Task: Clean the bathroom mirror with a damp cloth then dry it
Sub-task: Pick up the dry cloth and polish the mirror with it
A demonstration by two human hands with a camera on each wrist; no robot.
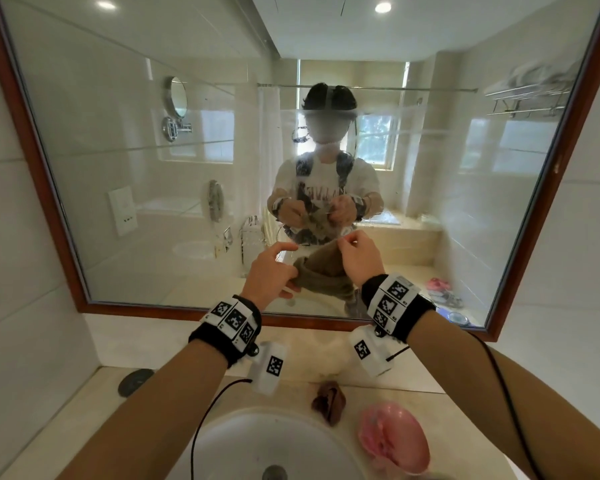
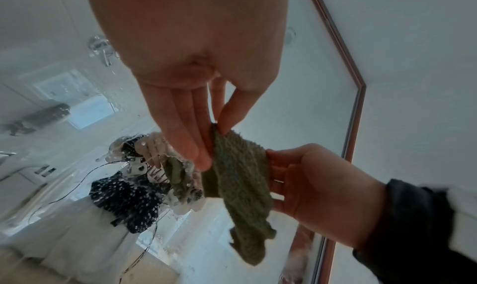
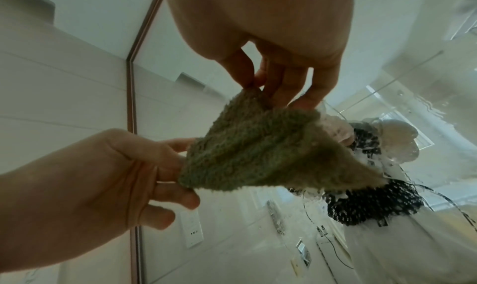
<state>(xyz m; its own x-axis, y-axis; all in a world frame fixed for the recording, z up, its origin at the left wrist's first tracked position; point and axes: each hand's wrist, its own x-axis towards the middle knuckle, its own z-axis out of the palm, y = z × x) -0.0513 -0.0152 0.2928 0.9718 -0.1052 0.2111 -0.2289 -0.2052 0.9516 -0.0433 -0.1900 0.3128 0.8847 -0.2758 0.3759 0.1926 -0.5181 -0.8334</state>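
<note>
Between the hands, up in front of the mirror, hangs the green cloth. Left hand pinches its lower left edge with thumb and fingertips, index finger sticking out toward the glass. Right hand pinches the upper right corner between thumb and fingers, wrist higher than the left. Left wrist view: the left hand takes the cloth at the top edge, the right hand grips its side, the rest drooping below. Right wrist view: same cloth spread between right hand above and left hand at left; the fingers curl round the edge. Cloth is near the glass; contact cannot be told. Mirror has a brown frame, and water drops and smears show on the lower middle of the glass in both wrist views. Near side, below the mirror: white sink in a beige counter. A brown cloth lies bunched on the counter just right of the sink, a pink dish further right. Dark round disc sits on the counter at far left. Black cables run from both wristbands.
</note>
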